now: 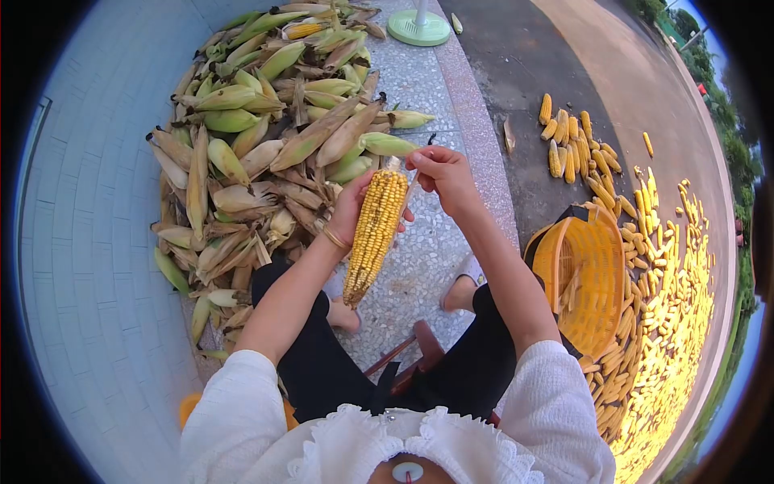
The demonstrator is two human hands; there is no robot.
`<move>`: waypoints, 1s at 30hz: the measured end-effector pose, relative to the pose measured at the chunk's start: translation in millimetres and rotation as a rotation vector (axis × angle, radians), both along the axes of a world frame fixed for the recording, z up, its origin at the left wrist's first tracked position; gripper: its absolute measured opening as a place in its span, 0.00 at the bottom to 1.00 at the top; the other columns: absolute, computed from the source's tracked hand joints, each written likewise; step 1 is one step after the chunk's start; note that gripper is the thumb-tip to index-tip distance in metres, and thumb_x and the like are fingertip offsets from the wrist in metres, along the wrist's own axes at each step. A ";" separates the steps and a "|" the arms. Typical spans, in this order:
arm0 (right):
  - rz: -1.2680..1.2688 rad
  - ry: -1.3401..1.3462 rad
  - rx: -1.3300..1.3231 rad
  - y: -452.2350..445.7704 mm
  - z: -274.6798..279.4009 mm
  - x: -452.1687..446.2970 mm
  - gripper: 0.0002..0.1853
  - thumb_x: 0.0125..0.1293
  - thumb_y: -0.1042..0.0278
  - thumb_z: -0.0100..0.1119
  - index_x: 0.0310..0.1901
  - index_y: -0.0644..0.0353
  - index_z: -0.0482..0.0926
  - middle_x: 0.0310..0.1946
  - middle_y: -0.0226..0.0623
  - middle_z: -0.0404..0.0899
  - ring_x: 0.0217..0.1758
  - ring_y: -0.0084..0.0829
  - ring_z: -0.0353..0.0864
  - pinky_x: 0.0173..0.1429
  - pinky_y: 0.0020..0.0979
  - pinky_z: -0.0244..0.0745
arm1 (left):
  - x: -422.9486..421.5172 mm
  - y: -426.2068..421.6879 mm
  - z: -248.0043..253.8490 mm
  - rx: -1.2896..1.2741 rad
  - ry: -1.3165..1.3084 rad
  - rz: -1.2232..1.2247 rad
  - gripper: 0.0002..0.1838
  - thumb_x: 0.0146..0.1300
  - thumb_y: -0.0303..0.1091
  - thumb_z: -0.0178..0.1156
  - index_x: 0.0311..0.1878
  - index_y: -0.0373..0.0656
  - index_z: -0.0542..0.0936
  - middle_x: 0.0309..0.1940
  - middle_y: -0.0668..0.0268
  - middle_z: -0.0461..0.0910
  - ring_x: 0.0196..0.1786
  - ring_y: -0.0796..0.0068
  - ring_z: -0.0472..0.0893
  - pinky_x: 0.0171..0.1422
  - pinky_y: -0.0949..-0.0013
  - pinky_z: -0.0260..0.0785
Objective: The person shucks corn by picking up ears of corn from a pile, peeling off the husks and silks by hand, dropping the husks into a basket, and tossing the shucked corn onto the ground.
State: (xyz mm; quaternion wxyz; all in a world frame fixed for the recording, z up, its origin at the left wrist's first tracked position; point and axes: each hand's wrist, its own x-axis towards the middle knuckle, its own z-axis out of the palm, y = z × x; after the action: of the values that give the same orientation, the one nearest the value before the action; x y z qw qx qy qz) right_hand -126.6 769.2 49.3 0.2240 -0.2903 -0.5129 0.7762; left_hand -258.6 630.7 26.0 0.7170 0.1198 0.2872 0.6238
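A husked yellow corn cob [376, 230] hangs with its pointed tip downward, held near its base by my left hand [348, 211]. My right hand [442, 176] is at the top of the cob, thumb and index finger pinched on a thin strip of husk [411, 189] beside the cob's base. Left of the hands lies a large pile of unhusked corn [258, 153], with green and dry brown husks. One green ear [387, 144] points out of the pile just behind the hands.
A yellow plastic basket [592, 282] with bits of husk inside stands at the right. Beyond it many husked cobs [677, 323] are spread on the ground. A light green round base [418, 28] with a pole is at the back. A tiled wall [97, 234] bounds the left.
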 end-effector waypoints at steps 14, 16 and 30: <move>1.003 -0.748 1.200 -16.3 -106.2 38.4 0.17 0.57 0.66 0.61 0.45 0.66 0.77 0.38 0.50 0.80 0.38 0.45 0.81 0.44 0.38 0.77 | -81.5 -15.7 -40.3 -0.207 -0.017 0.513 0.26 0.67 0.54 0.46 0.48 0.35 0.73 0.40 0.50 0.78 0.46 0.47 0.79 0.53 0.49 0.73; 0.775 -0.670 0.701 -24.8 -78.2 28.1 0.21 0.60 0.61 0.60 0.50 0.67 0.74 0.40 0.48 0.79 0.38 0.41 0.82 0.43 0.36 0.77 | -72.6 -12.1 -41.4 -0.219 0.019 0.563 0.25 0.67 0.52 0.48 0.47 0.36 0.73 0.39 0.52 0.78 0.44 0.49 0.79 0.51 0.50 0.73; 0.158 -0.103 -0.694 -25.2 -40.6 44.4 0.18 0.67 0.52 0.52 0.47 0.59 0.71 0.32 0.42 0.77 0.26 0.29 0.77 0.30 0.28 0.73 | -7.9 11.5 -37.6 -0.242 0.883 -0.102 0.18 0.67 0.47 0.50 0.40 0.40 0.74 0.20 0.65 0.75 0.17 0.80 0.72 0.20 0.78 0.62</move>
State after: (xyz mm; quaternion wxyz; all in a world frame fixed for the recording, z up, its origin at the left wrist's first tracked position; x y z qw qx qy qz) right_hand -82.2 744.0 8.7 0.0250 -0.3471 -0.2501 0.9035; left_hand -266.5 642.3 -11.6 0.5646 0.3035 0.6295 0.4391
